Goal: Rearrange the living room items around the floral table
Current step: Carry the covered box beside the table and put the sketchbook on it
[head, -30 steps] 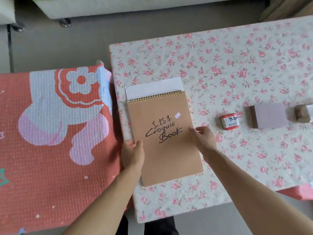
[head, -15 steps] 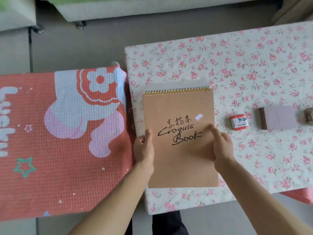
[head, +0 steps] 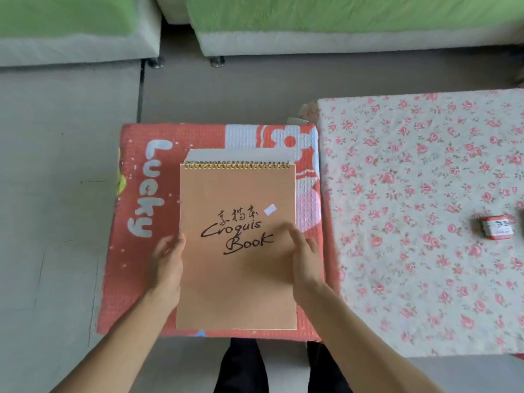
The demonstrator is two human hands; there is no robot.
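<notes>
A brown spiral-bound sketchbook [head: 238,194] marked "Croquis Book" is held flat over the red "Lucky" cushion [head: 136,279], with a white sheet sticking out behind its top edge. My left hand [head: 167,262] grips its left edge, thumb on the cover. My right hand [head: 304,259] holds its right edge, fingers lying on the cover. The floral table [head: 411,251] stands to the right of the cushion, touching it.
A small red-and-white box [head: 497,230] lies on the table near the right edge of the view. Two green-cushioned sofa units [head: 340,21] with metal feet stand at the far side. Grey floor lies to the left. My dark trouser legs show below the cushion.
Both hands have carried the sketchbook left, off the floral table, and it is now over the red cushion. The view has swung left, so the pink block has gone out of view.
</notes>
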